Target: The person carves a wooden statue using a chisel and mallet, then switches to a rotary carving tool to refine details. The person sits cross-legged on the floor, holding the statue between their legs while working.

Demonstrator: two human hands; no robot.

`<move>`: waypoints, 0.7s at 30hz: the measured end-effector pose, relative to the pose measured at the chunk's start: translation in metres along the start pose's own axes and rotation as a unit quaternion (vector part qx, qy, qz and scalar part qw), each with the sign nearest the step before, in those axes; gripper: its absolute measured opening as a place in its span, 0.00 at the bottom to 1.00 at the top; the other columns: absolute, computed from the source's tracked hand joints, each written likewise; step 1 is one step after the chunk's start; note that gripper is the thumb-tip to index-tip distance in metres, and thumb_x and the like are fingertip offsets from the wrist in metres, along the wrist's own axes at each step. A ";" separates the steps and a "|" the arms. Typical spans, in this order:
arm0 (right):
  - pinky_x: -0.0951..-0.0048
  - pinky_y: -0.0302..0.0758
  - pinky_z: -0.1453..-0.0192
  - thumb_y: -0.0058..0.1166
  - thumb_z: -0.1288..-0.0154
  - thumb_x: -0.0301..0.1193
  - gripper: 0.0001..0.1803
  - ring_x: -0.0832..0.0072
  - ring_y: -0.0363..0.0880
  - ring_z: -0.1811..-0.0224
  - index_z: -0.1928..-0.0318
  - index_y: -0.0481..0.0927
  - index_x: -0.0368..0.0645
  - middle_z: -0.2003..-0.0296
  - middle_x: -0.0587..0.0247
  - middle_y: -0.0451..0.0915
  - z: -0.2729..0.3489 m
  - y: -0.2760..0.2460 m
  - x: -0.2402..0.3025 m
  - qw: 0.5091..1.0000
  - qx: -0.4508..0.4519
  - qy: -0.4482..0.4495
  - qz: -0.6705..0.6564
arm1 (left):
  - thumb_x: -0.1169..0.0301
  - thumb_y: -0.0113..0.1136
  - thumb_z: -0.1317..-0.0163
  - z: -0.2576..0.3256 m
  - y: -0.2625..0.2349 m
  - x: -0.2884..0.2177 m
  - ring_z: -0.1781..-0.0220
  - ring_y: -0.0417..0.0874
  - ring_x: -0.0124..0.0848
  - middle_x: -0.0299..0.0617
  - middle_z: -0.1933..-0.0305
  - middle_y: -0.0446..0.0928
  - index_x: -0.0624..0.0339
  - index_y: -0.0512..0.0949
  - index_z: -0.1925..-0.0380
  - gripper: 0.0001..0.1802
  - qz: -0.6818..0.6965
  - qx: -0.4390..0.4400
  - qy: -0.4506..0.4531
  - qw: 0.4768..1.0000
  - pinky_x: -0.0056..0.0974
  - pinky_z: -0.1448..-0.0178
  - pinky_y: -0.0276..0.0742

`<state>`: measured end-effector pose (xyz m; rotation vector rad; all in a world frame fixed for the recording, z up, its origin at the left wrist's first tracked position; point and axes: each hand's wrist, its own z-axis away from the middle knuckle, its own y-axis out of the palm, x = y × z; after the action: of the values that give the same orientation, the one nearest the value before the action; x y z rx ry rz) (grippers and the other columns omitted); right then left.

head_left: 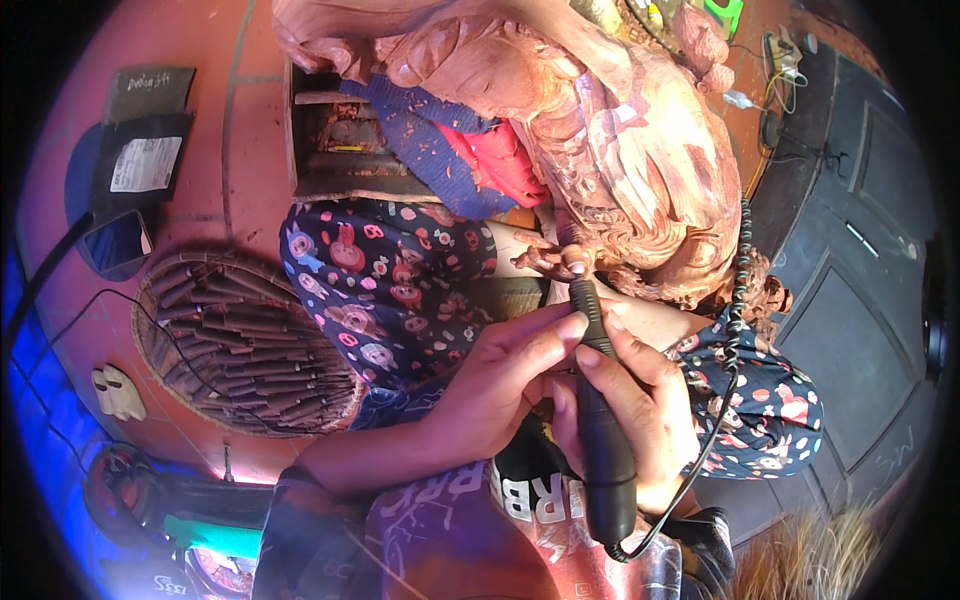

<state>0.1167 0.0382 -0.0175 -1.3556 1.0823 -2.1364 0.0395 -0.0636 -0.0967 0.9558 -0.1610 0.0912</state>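
Carved wooden figure (650,180), largest item: lies directly ahead of both the left hand (515,365) and the right hand (645,400), away from the wearer's body. Long axis runs obliquely, from the head, ahead and to the left, to the draped lower part, nearer the body and to the right. Near edge of the figure sits just beyond the fingertips; neither hand is clearly the nearer. What bears its weight is hidden.

Appearance: reddish-brown, unpainted wood, matt on the face, deep flowing folds in the robe, paler patches along the side. Chips lie on the blue cloth (415,150) beneath the face.

Round wicker basket (143,335): on the floor, left of the wearer's patterned garment, filled with dark rods (265,345). Wooden crate (365,188): ahead of that garment; blue cloth overlaps its right edge.

Black rotary handpiece (605,450): long axis points away from the body, ribbed nose toward the figure. Left hand pinches the nose between thumb and fingers; right hand is closed round the barrel. Coiled cable (738,290) loops off to the right.

Smallest: finger-like carved projection (540,258) at the figure's near edge, just beside the nose. Contact at the tip: cannot tell.
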 end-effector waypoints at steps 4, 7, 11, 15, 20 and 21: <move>0.64 0.76 0.45 0.65 0.49 0.23 0.20 0.54 0.76 0.47 0.53 0.79 0.33 0.49 0.39 0.72 -0.003 -0.001 0.003 1.000 0.022 -0.009 0.009 | 0.66 0.46 0.30 0.002 0.002 -0.005 0.57 0.78 0.22 0.38 0.56 0.77 0.65 0.68 0.43 0.20 0.000 -0.029 -0.001 1.000 0.29 0.54 0.75; 0.67 0.80 0.50 0.66 0.50 0.24 0.16 0.56 0.81 0.54 0.59 0.80 0.32 0.55 0.41 0.76 -0.010 0.004 0.010 0.998 -0.011 -0.007 0.056 | 0.65 0.46 0.30 0.003 0.005 -0.004 0.59 0.78 0.22 0.37 0.57 0.77 0.64 0.69 0.43 0.20 0.001 -0.039 0.016 0.999 0.29 0.56 0.75; 0.65 0.79 0.49 0.65 0.49 0.23 0.16 0.54 0.80 0.51 0.58 0.79 0.31 0.55 0.40 0.76 -0.004 0.008 0.007 0.997 -0.057 0.006 0.052 | 0.66 0.46 0.30 -0.004 0.000 0.002 0.63 0.78 0.21 0.35 0.60 0.77 0.62 0.70 0.44 0.18 -0.004 -0.019 -0.026 0.999 0.27 0.63 0.76; 0.65 0.79 0.48 0.65 0.50 0.24 0.17 0.54 0.80 0.52 0.57 0.80 0.33 0.54 0.40 0.75 -0.001 0.004 0.005 0.997 -0.027 0.008 0.068 | 0.66 0.45 0.30 -0.004 0.002 0.004 0.60 0.79 0.21 0.36 0.59 0.76 0.63 0.70 0.44 0.18 -0.008 -0.021 -0.015 1.000 0.28 0.59 0.75; 0.64 0.76 0.45 0.67 0.52 0.25 0.21 0.55 0.77 0.49 0.55 0.79 0.36 0.50 0.43 0.72 0.004 0.012 -0.013 0.997 0.011 -0.076 -0.001 | 0.67 0.45 0.30 0.005 0.000 -0.004 0.54 0.78 0.23 0.39 0.54 0.76 0.65 0.69 0.44 0.19 -0.018 -0.025 0.012 0.999 0.29 0.51 0.74; 0.64 0.74 0.41 0.64 0.48 0.24 0.23 0.54 0.72 0.42 0.49 0.78 0.34 0.44 0.38 0.66 0.005 0.010 -0.010 0.997 0.024 -0.064 -0.023 | 0.67 0.45 0.30 0.005 -0.002 -0.006 0.53 0.78 0.24 0.41 0.53 0.76 0.66 0.68 0.43 0.19 -0.032 -0.013 0.015 0.999 0.30 0.50 0.74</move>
<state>0.1253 0.0363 -0.0297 -1.4864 0.9535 -2.0624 0.0333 -0.0692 -0.0962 0.9332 -0.1040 0.0446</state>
